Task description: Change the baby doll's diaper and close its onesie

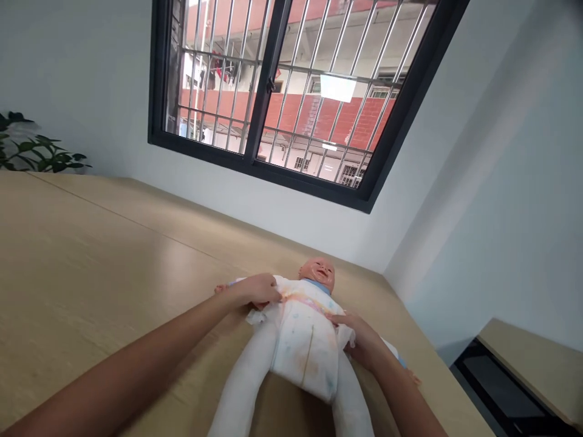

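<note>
A baby doll point(317, 272) in white clothing lies on its back on the wooden table, its head away from me and its legs toward me. Around its hips is a white diaper point(303, 352) with a coloured waistband and a line down the front. At the waistband's left end, my left hand point(263, 289) is closed, its fingers curled on the diaper's edge. My right hand point(362, 340) pinches the opposite side of the waist, fingertips on the band. Ruffled side edges of the diaper stick out beneath both hands. The doll's arms lie spread out to the sides.
The light wooden table point(113, 273) reaches to the wall, with a seam across its left part. Behind it is a dark-framed barred window point(252, 159). A leafy plant point(40, 152) is at far left. Lower right stands a wood-topped black cabinet point(505, 376).
</note>
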The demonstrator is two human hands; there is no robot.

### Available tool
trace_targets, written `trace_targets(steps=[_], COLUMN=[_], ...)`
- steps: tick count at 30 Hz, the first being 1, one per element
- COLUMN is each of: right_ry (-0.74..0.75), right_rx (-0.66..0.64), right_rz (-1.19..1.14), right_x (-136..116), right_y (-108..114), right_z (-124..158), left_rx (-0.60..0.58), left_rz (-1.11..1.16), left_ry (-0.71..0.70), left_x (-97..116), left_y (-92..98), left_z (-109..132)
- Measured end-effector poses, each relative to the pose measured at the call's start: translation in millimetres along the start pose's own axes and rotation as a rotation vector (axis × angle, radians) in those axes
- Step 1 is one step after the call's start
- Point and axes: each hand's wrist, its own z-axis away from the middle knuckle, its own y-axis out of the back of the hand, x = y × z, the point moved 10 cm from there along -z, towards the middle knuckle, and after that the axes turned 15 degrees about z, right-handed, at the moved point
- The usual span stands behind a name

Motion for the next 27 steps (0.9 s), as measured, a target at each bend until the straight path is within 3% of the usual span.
trace_targets(steps=[2,4,7,9,12,16,18,23,25,27], right_ry=[-0.039,-0.064,-0.063,-0.043,-0.037,-0.081,-0.079,-0.027,0.012,0.067], right_rx=[-0.005,-0.009,-0.010,0.004,0.061,0.176,0.139,-0.210,-0.215,-0.131], right_rz=[-0.062,-0.102,-0.125,-0.127,-0.103,-0.092,-0.093,0.306,0.483,0.631], right_x=[2,1,-4,-5,3,25,31,35,33,27], right_y=[-2,-5,-8,-5,19,71,82,51,43,42], right_z=[-1,1,5,6,4,11,18,42,46,44], left_rx=[0.110,0.187,0.043,-0.083,-0.155,-0.160,-0.186,-0.196,-0.189,-0.196], left_rz=[-0.107,-0.179,-0.203,-0.205,-0.175,-0.134,-0.142,-0.190,-0.201,-0.202], left_ry=[-0.078,-0.225,-0.446,-0.572,-0.680,-0.643,-0.645,-0.719,-0.719,-0.712], left_x=[26,67,117,132,129,115,115,124,124,122], left_y=[17.1,17.4,-31.1,-70.2,-101.0,-99.4,-97.8,-100.3,-101.1,-101.8], left_z=[10,24,42,52,56,51,53,62,62,62])
